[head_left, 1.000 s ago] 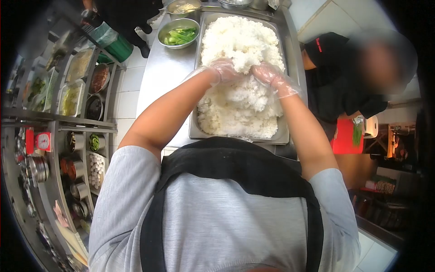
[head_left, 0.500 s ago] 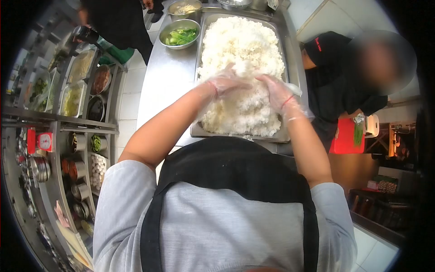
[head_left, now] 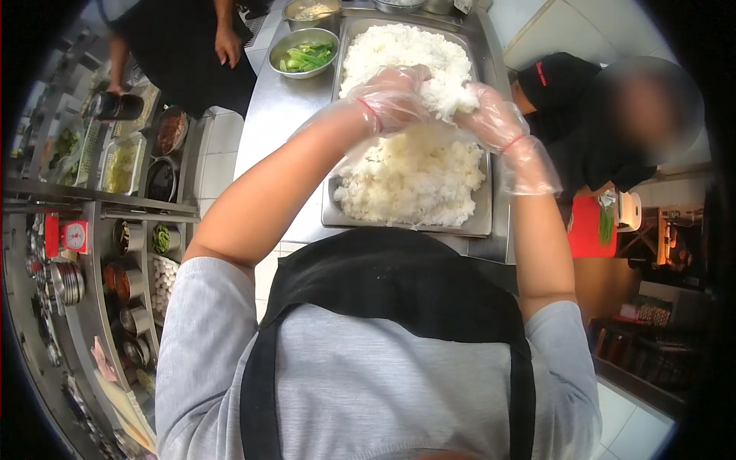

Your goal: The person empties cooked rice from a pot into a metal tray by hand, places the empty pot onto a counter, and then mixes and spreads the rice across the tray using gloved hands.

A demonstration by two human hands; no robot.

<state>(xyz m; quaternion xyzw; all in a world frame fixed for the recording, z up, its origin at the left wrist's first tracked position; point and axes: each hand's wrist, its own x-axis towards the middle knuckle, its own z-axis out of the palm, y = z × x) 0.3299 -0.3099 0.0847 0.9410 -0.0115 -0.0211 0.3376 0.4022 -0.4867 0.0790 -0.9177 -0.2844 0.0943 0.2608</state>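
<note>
White rice [head_left: 410,180] fills a large metal tray [head_left: 331,218] on the steel counter. Both my hands wear clear plastic gloves and are raised over the middle of the rice. My left hand [head_left: 395,98] curls against a clump of rice from the left. From the other side, my right hand [head_left: 491,116] has its fingers bent around the same clump [head_left: 446,98], which sits between the two hands. Some fingertips are hidden by the rice and the gloves.
A bowl of green vegetables [head_left: 305,55] stands left of the tray, another bowl [head_left: 312,14] behind it. Shelves with containers [head_left: 123,169] line the left. One person [head_left: 184,54] holds a dark jar; another person [head_left: 563,115] stands at right near a red board [head_left: 589,230].
My hands were low and spread over the rice; now they have risen with a clump between them. The person at the upper left has come closer along the shelves.
</note>
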